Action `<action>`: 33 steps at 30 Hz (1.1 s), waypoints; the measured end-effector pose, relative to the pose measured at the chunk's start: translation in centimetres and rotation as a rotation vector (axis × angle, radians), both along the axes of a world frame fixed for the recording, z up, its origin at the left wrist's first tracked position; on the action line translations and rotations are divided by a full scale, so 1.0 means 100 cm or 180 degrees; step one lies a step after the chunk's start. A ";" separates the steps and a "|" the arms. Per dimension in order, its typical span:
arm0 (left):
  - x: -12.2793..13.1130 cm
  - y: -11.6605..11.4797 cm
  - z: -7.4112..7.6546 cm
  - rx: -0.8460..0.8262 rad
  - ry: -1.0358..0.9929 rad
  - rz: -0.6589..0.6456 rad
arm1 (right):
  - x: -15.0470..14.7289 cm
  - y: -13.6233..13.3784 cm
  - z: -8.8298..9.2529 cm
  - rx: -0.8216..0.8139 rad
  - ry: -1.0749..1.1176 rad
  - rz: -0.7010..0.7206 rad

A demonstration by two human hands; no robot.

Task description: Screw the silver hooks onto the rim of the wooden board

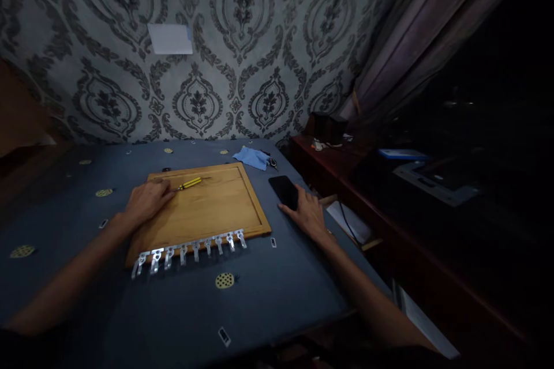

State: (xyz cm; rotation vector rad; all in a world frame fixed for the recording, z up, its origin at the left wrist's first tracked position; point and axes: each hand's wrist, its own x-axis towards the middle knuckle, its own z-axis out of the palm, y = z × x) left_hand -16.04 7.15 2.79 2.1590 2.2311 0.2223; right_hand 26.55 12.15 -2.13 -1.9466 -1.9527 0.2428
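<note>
My left hand (149, 202) rests palm down on the left side of a framed wooden board (212, 202), its fingers slightly bent. Close to its thumb and fingertips a screwdriver with a yellow and black handle (190, 183) lies on the board; no clear grip on it shows. Along the board's near edge sits a row of metal clips (196, 249) on a strip. Right of the board, my right hand (309, 213) grips the near end of a black phone (282, 189), with the thumb on one side and the fingers on the other. The phone is at the tabletop.
A blue-grey patterned cloth (277, 288) covers the table. Beyond the board lie a light blue rag (251, 157) and a small dark-and-metal item (272, 163). On the right stands a dark red desk (367, 196) with an open drawer (352, 222). A patterned wall closes off the back.
</note>
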 end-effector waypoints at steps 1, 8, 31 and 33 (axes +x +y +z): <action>0.000 -0.001 -0.001 0.0013 -0.0054 0.0005 | -0.001 0.001 0.003 -0.0009 0.0020 -0.0020; -0.001 -0.013 0.002 0.0205 -0.0700 -0.0051 | 0.001 0.018 0.025 -0.0146 0.0884 -0.0247; 0.108 -0.069 0.042 0.0468 -0.6957 0.0905 | -0.185 -0.113 0.052 -0.0067 0.3341 0.1685; 0.099 -0.071 0.044 0.0329 -0.7097 0.0931 | -0.188 -0.107 0.046 -0.0738 0.4143 0.1494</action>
